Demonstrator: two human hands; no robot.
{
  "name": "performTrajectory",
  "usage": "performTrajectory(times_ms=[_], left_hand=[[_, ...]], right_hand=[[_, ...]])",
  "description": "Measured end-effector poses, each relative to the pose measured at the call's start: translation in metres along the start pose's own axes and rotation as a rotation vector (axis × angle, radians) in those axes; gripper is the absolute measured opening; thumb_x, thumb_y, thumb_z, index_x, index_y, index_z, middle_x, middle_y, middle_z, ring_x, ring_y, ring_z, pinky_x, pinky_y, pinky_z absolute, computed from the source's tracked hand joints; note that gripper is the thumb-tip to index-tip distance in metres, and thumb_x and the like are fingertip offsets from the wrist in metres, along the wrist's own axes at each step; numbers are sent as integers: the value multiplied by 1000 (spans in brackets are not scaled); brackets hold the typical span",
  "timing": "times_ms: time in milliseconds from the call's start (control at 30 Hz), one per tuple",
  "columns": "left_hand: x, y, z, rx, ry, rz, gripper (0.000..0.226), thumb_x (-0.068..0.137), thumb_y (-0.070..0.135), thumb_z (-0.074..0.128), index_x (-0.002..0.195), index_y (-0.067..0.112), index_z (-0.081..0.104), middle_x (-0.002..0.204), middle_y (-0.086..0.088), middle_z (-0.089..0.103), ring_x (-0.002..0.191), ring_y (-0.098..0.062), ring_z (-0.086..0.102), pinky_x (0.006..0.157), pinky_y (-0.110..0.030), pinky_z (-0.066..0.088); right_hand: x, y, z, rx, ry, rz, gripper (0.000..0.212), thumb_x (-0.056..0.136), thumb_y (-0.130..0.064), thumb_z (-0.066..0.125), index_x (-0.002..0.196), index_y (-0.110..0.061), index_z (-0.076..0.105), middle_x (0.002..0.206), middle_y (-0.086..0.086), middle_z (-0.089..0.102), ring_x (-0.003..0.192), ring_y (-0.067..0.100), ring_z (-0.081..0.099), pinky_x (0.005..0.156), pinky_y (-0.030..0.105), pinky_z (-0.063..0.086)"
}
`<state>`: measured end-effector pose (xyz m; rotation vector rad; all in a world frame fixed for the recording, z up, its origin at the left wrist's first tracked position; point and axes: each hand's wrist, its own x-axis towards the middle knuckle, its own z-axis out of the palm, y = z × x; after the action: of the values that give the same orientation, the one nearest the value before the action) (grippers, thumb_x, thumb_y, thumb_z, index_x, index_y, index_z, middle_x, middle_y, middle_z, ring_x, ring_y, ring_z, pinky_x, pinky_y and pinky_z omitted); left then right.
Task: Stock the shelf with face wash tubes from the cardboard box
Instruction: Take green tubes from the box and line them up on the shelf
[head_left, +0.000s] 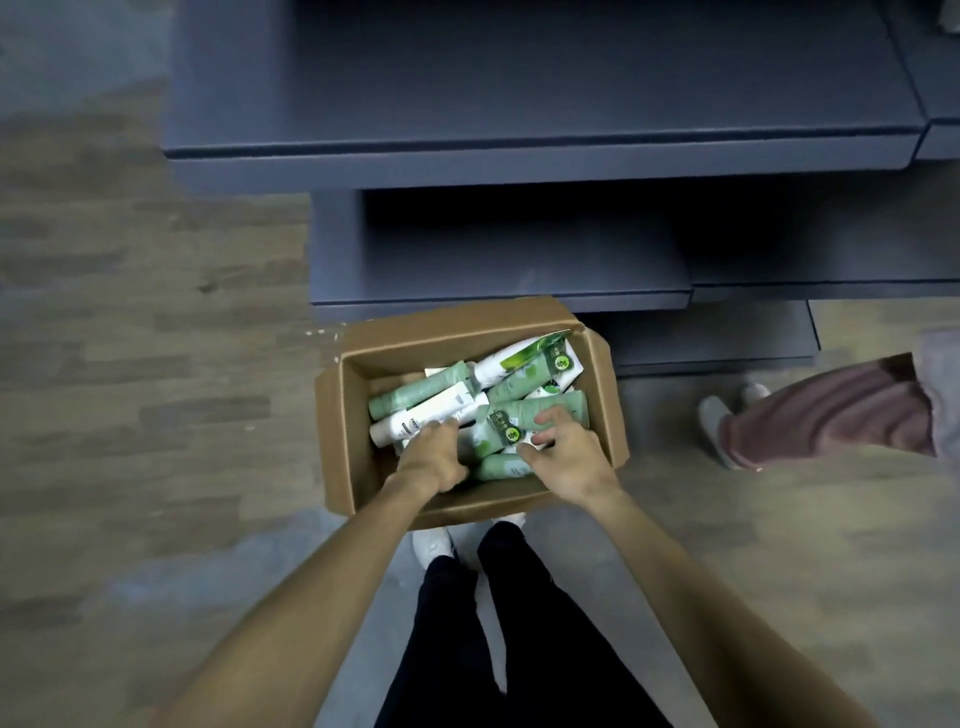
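An open cardboard box sits on the floor in front of my feet, holding several green and white face wash tubes lying in a jumble. Both my hands are inside the box. My left hand curls its fingers onto a white tube at the left of the pile. My right hand rests with fingers spread over a green tube at the right. Dark grey shelves stand bare just beyond the box, with a higher shelf above.
Wood-pattern floor stretches to the left. Another person's leg in pink trousers and grey shoe stands at the right of the box. My own dark-trousered legs are directly below the box.
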<state>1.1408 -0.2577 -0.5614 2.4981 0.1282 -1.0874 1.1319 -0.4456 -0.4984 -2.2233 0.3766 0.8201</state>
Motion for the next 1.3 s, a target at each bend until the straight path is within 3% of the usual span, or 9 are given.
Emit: performTrajectory(times_ms=[200, 367, 567, 767, 867, 1000, 1100, 1300], left_hand=[[4, -11, 12, -10, 44, 14, 47, 75, 13, 75, 119, 12, 57, 126, -11, 56, 118, -30, 56, 97, -37, 47], [9, -16, 13, 41, 79, 70, 48, 78, 13, 74, 123, 16, 58, 127, -7, 56, 119, -28, 55, 96, -37, 46], [5, -19, 16, 68, 138, 105, 49, 76, 19, 74, 121, 23, 56, 124, -2, 56, 114, -27, 58, 91, -38, 48], [-10, -10, -4, -145, 325, 134, 43, 75, 26, 77, 116, 24, 63, 107, 0, 63, 100, -23, 62, 81, -34, 51], [-27, 2, -28, -302, 454, 141, 41, 73, 24, 80, 112, 23, 66, 104, 3, 64, 95, -20, 62, 77, -29, 47], [-55, 22, -76, -442, 609, 213, 32, 66, 25, 82, 93, 26, 66, 85, 7, 63, 80, -15, 63, 74, -35, 52], [-78, 39, -128, -481, 748, 295, 32, 63, 26, 82, 89, 26, 64, 81, 5, 64, 75, -12, 64, 73, -36, 54], [-142, 75, -237, -523, 974, 516, 28, 64, 42, 74, 87, 31, 61, 81, 7, 65, 74, -9, 65, 71, -39, 56]], right_hand=[[1, 12, 4, -22, -30, 17, 41, 91, -30, 68, 126, -20, 51, 116, 1, 66, 101, 19, 65, 85, 30, 53], [5, 12, 4, -22, -28, 8, 40, 91, -29, 68, 126, -20, 50, 114, 0, 65, 100, 18, 65, 81, 29, 53], [7, 10, 9, -20, -17, -10, 41, 91, -30, 68, 127, -19, 50, 112, 0, 67, 103, 18, 65, 88, 32, 53], [-1, -4, -2, 16, 48, -70, 42, 91, -31, 68, 128, -19, 52, 115, -2, 68, 99, 16, 66, 87, 30, 53], [-11, -28, -19, 59, 58, -123, 49, 86, -38, 73, 126, -21, 52, 111, -4, 66, 91, 11, 68, 82, 31, 57], [-28, -81, -55, 110, 123, -252, 51, 83, -37, 77, 124, -21, 52, 105, -7, 64, 86, 3, 67, 69, 12, 51], [-46, -130, -86, 135, 215, -387, 53, 81, -37, 78, 124, -19, 53, 106, -4, 65, 86, 7, 69, 76, 18, 54], [-101, -228, -150, 100, 368, -653, 57, 83, -46, 74, 129, -22, 51, 116, -6, 64, 91, 4, 67, 67, 9, 46]])
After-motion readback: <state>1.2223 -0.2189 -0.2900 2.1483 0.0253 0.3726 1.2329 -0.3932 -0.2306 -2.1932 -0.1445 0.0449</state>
